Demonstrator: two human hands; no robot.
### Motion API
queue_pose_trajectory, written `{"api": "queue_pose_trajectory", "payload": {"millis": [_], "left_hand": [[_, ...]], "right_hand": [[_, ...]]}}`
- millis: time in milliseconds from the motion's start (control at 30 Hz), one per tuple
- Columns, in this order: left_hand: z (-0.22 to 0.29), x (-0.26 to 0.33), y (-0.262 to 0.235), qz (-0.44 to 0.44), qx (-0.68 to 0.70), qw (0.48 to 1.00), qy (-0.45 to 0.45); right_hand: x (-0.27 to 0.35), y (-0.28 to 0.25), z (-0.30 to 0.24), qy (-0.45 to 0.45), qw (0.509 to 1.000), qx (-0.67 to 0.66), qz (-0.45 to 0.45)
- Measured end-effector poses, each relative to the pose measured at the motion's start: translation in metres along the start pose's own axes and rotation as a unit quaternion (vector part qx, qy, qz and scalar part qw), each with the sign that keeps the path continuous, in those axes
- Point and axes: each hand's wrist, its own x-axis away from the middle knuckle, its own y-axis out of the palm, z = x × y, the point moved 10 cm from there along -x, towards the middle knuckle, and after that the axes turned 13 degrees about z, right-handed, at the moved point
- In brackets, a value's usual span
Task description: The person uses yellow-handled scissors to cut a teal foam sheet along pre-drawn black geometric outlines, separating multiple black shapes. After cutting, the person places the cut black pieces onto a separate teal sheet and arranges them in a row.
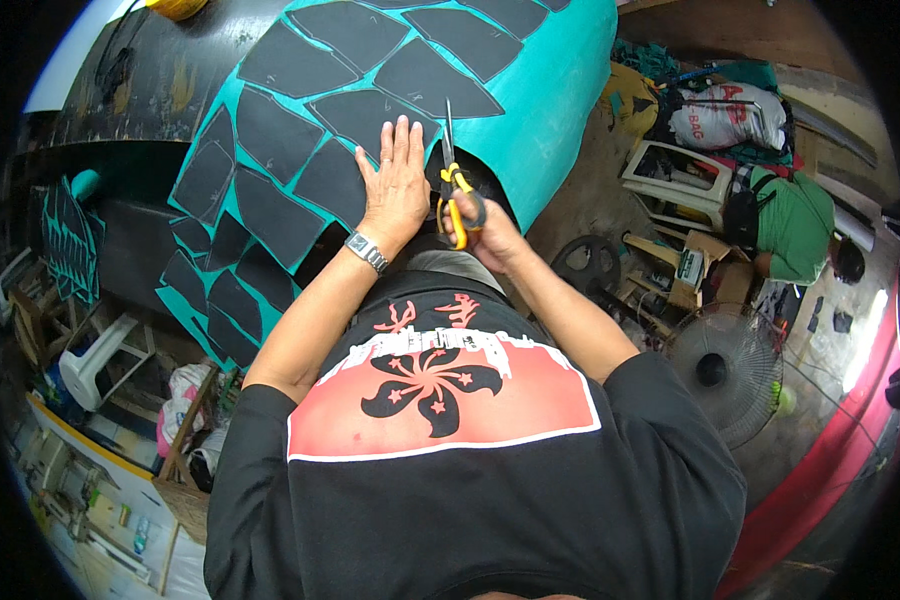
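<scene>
A teal sheet point(545, 110) lies over the dark work table, covered with several black angular pieces point(438, 78) separated by narrow teal gaps. My left hand point(398, 190) rests flat on the sheet and the black pieces, fingers stretched and pointing away from me. Just to its right, my right hand point(490, 235) grips the yellow-and-black handles of a pair of scissors point(451, 165). Their blades point away from me, at the sheet's cut-out near edge beside my left fingers. Whether the blades touch the sheet is hard to see. The sheet's near left part hangs down.
The dark table surface point(155, 90) extends to the left. On the right are a white plastic stool point(675, 165), a person in a green shirt point(798, 230), a stuffed white sack point(725, 118) and a fan point(715, 370). Another white stool point(90, 372) stands at lower left.
</scene>
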Motion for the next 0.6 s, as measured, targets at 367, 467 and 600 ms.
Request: {"api": "queue_pose_trajectory", "payload": {"millis": [367, 467, 600], "left_hand": [[-0.010, 0.014, -0.006, 0.057, 0.094, 0.994, 0.011], [-0.010, 0.015, -0.008, 0.059, 0.107, 0.992, 0.008], [-0.011, 0.015, -0.010, 0.073, 0.119, 0.990, 0.011]], "right_hand": [[-0.004, -0.036, -0.064, 0.145, 0.975, 0.156, -0.061], [-0.003, -0.038, -0.086, 0.102, 0.968, 0.223, -0.054], [-0.004, -0.036, -0.094, 0.095, 0.954, 0.275, -0.067]]}}
